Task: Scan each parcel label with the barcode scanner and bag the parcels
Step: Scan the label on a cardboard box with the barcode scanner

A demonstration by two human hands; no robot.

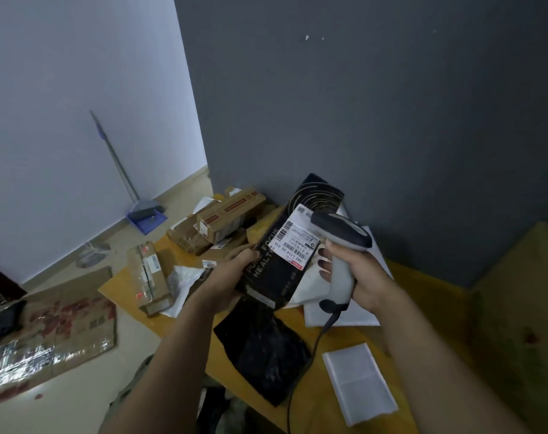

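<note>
Holding a parcel up for scanning, a person stands over a yellow table (pixel 429 292) in a room corner. The left hand (pixel 235 264) grips one long edge of a black box (pixel 263 261), fingers curled round it, tilting it above the table. A white label (pixel 293 242) with several barcodes faces upward on the box. The right hand (pixel 357 277) is wrapped round the handle of a grey barcode scanner (pixel 341 236), whose dark head sits just over the label's upper corner, partly covering it.

Likely risks: the scanner head is so close and off to one side that it may miss the code, or read the wrong one of the several printed there. The box is held by one edge only, so it could slip or twist as the scanner nudges it.

The scanner's cable (pixel 310 355) trails down beside a crumpled black bag (pixel 263 349) lying under the box; lifting that bag could snag it. Cardboard boxes (pixel 228 217) are piled at the far end, and a white envelope (pixel 357 380) lies nearer.
</note>
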